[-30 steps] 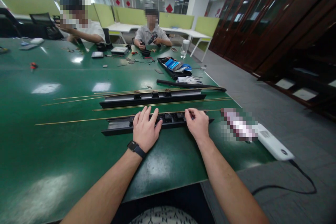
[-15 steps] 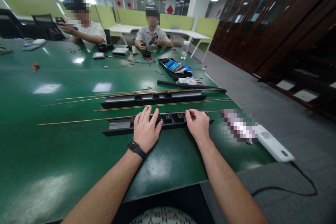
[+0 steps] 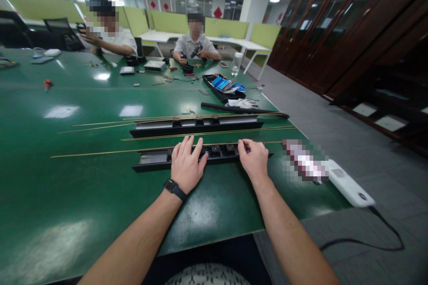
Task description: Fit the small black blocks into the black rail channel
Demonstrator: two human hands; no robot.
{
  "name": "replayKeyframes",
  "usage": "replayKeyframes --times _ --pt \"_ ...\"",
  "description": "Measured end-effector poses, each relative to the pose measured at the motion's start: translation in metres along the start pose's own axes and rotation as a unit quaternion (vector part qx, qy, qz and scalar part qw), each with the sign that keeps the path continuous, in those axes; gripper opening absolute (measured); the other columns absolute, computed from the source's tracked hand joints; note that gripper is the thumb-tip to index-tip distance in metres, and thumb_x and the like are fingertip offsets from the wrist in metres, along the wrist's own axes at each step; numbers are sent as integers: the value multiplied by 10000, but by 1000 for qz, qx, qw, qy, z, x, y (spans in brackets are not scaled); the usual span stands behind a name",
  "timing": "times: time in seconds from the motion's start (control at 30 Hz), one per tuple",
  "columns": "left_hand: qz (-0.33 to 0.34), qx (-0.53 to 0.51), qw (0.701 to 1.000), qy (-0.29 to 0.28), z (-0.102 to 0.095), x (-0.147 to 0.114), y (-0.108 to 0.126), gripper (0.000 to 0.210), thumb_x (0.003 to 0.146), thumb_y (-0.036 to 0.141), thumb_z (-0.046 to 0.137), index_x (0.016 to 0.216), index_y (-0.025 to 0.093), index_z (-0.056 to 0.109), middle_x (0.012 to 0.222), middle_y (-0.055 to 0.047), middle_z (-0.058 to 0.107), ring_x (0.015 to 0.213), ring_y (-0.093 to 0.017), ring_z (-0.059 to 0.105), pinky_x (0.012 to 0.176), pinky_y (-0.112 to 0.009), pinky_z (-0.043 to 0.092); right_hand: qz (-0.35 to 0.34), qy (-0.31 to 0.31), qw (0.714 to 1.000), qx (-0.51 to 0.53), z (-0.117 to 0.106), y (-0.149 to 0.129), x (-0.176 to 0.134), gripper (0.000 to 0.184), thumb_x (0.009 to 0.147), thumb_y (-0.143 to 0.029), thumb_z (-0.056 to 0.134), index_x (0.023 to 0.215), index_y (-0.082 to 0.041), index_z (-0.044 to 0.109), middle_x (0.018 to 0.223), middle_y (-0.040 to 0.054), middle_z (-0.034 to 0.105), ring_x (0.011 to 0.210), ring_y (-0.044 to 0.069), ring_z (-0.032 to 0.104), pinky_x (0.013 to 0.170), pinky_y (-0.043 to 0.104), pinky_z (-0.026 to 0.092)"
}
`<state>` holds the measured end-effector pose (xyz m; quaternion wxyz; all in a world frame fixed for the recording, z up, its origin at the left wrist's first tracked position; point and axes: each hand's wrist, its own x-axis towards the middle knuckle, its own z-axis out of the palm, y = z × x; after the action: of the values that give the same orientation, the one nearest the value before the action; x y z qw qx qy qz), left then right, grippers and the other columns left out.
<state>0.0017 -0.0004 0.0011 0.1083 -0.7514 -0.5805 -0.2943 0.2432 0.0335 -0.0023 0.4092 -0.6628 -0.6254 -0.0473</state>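
A black channel-shaped rail [image 3: 154, 167] with dark blocks [image 3: 216, 149] set inside it lies crosswise in front of me. Along its far edge runs a thin brass-coloured rod [image 3: 93, 153], which sticks out past both ends. My left hand [image 3: 187, 160], a watch on its wrist, rests over the rail with its fingers spread. At the rail's right part, my right hand [image 3: 253, 158] is closed, thumb and forefinger pinched on the rod; its other fingers are curled. Just beyond lies a second, similar black rail [image 3: 154, 131] with more thin rods [image 3: 214, 132] about it.
On the green table [image 3: 100, 205] are a black bar [image 3: 244, 110], white gloves [image 3: 242, 103] and a black tray [image 3: 214, 87] holding blue items. A white power strip [image 3: 351, 185] lies at the right edge beside a blurred-out object [image 3: 306, 160]. Two people sit across the table.
The whole view has shifted slightly. Both hands keep their places on the rail and rod, with no clear movement.
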Motion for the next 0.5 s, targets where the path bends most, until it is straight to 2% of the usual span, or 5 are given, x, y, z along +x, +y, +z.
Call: replayKeyframes --times 0.5 --pt "0 -2 1000 -3 1 0 -1 524 1062 431 488 1516 192 590 1581 -191 557 1541 -346 437 1248 -544 349 -8 5 1000 0 1 2 1 329 997 -453 568 914 -231 795 837 52 775 845 228 613 827 350 390"
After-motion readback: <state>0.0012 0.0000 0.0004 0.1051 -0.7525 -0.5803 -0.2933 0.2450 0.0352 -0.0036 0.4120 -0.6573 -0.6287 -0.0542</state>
